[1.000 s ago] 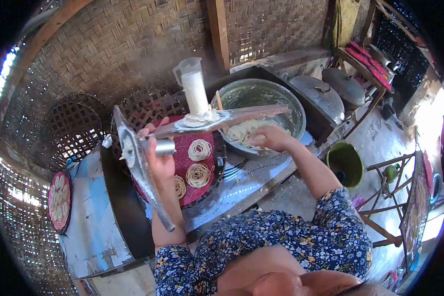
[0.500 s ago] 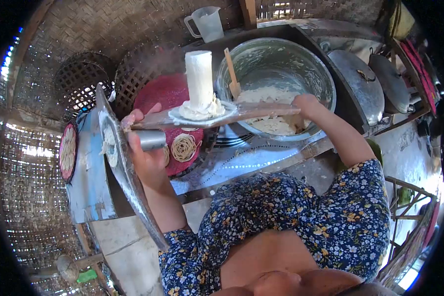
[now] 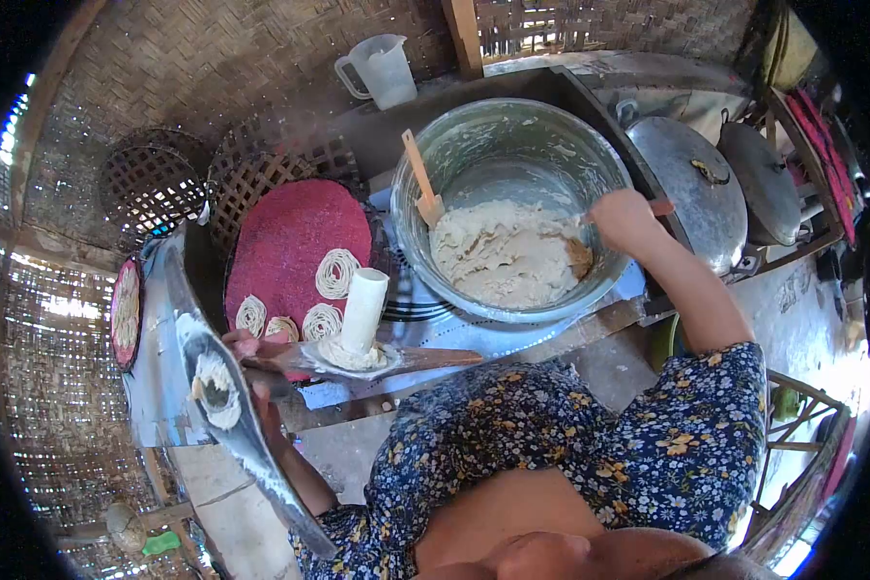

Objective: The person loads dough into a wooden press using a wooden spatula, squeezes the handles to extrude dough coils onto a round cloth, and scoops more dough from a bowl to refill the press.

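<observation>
My left hand (image 3: 268, 414) is closed around the two wooden boards of a hand press, partly hidden behind them. One board (image 3: 416, 359) carries an upright white cylinder (image 3: 364, 314) with dough smeared about its base. The other board (image 3: 271, 474) is tilted, with white dough around an opening in its middle and a metal tube behind it. My right hand (image 3: 625, 220) is closed on a wooden handle (image 3: 661, 207) at the right rim of a large metal basin (image 3: 541, 140). Pale dough (image 3: 503, 256) lies in the basin, with a brown paddle-like end (image 3: 578, 255) in it.
A wooden spatula (image 3: 420, 174) leans inside the basin's left side. Several noodle coils (image 3: 337, 274) lie on a red mat (image 3: 295, 227). Behind stand woven baskets (image 3: 155, 179) and a plastic jug (image 3: 382, 72). Lidded pots (image 3: 691, 179) are at the right.
My right hand has let go of the board's right end and grasped the wooden handle at the basin. My left hand has lowered the press toward me, away from the basin.
</observation>
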### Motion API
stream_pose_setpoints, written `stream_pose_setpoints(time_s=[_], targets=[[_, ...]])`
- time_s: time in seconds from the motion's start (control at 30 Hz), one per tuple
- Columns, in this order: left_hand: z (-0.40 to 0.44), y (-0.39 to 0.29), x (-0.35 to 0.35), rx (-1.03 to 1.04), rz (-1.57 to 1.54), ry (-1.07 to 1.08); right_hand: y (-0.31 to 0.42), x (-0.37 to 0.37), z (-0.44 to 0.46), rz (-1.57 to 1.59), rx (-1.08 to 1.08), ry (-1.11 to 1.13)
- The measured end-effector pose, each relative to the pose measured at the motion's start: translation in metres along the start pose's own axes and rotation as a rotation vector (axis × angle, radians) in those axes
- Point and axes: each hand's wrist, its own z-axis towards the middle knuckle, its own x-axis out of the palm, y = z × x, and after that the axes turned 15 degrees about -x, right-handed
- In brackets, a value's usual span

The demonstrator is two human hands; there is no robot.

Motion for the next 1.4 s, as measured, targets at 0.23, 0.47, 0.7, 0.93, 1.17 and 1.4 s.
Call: stream_pose_setpoints(time_s=[0.23, 0.47, 0.7, 0.93, 1.17, 1.4], targets=[[0.009, 0.02, 0.001, -0.018, 0.148, -0.001, 0.022, 0.042, 0.021, 0.14, -0.059, -0.033], [0.013, 0.038, -0.001, -0.158, -0.294, 0.274, 0.035, 0.061, 0.032, 0.221, -0.065, 0.02], [0.018, 0.029, 0.019, -0.138, -0.087, 0.351, 0.033, 0.034, 0.019, 0.332, -0.003, 0.081], [0.037, 0.025, 0.044, -0.304, 0.166, 0.327, -0.015, -0.036, -0.029, 0.883, -0.146, -0.043], [0.074, 0.014, 0.111, -0.168, 0.66, 0.345, -0.03, -0.104, -0.042, 1.364, -0.455, -0.1], [0.067, -0.005, 0.115, -0.039, 0.69, 0.406, 0.02, -0.191, -0.037, 0.32, -0.649, -0.502]])
